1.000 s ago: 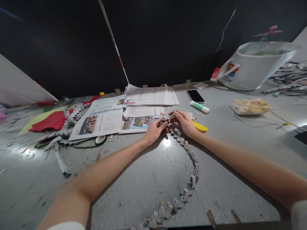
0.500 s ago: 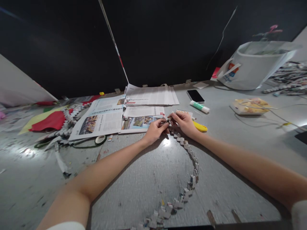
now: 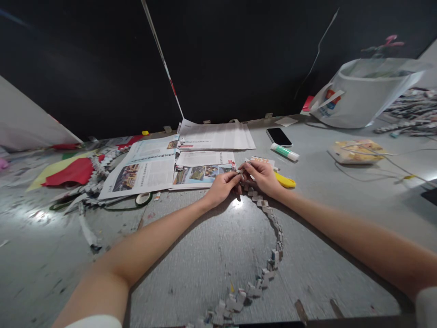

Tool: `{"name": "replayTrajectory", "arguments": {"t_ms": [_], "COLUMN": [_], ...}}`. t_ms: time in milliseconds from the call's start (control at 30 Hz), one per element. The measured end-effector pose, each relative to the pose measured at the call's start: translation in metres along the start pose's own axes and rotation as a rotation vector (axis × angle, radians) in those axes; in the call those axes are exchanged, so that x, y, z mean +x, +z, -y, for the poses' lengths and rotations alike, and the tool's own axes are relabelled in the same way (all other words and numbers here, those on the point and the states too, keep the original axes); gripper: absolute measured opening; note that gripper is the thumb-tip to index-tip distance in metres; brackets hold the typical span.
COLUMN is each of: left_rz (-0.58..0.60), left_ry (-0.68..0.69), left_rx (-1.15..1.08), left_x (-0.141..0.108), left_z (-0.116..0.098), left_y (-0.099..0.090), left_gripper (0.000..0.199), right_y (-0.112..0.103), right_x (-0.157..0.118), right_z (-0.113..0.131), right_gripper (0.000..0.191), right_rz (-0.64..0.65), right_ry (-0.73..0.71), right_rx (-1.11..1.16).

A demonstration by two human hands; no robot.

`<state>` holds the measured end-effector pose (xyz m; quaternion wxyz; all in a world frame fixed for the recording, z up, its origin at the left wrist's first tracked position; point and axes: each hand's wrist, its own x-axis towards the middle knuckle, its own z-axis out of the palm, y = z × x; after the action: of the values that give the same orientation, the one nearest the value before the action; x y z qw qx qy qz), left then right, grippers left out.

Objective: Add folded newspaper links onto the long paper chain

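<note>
A folded-paper chain [image 3: 276,255] curves over the grey table, from the near edge up to my two hands. Its far end is pinched between the fingers of my left hand [image 3: 221,187] and my right hand [image 3: 262,177], which meet close together. Both hands are closed, and a small folded bit of paper shows between the fingertips. The fingers partly hide this end of the chain. Just beyond my right hand lies a yellow tool handle [image 3: 285,181], its other end hidden by the hand.
Newspapers [image 3: 150,159] lie beyond my left hand. A glue stick [image 3: 284,151] and a phone [image 3: 279,136] are behind my right hand. Further right are a plastic packet [image 3: 357,152] and a white bag [image 3: 362,95]. At left are tape [image 3: 143,198] and red paper [image 3: 70,173].
My fingertips have shifted slightly at the chain's end, and the dark bit between them now looks paler. The rest of the chain lies as before.
</note>
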<state>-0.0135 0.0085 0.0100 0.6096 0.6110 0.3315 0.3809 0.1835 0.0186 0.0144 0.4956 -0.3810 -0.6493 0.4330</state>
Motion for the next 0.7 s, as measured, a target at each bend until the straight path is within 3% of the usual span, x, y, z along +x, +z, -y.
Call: {"name": "replayTrajectory", "arguments": {"t_ms": [433,533,700], "left_rz": [0.014,0.025,0.030], "left_ry": [0.013,0.003,-0.034], "left_rx": [0.006,-0.003,0.026], "left_x": [0.0007,0.0011,0.0005], "left_z": [0.0041,0.0036,0.0013], "left_y": [-0.0023,-0.0034,-0.0041], "left_gripper": [0.058,0.059,0.060], "right_y": [0.0006,0.0002,-0.0019], "right_x": [-0.0012,0.0006,0.0060], "right_z": [-0.0007,0.0000,-0.0056], "right_gripper": [0.056,0.055,0.052], "right_rz": [0.009,-0.052,-0.293], "right_ry": [-0.018,-0.047,-0.071], "right_rx": [-0.056,-0.090,-0.003]}}
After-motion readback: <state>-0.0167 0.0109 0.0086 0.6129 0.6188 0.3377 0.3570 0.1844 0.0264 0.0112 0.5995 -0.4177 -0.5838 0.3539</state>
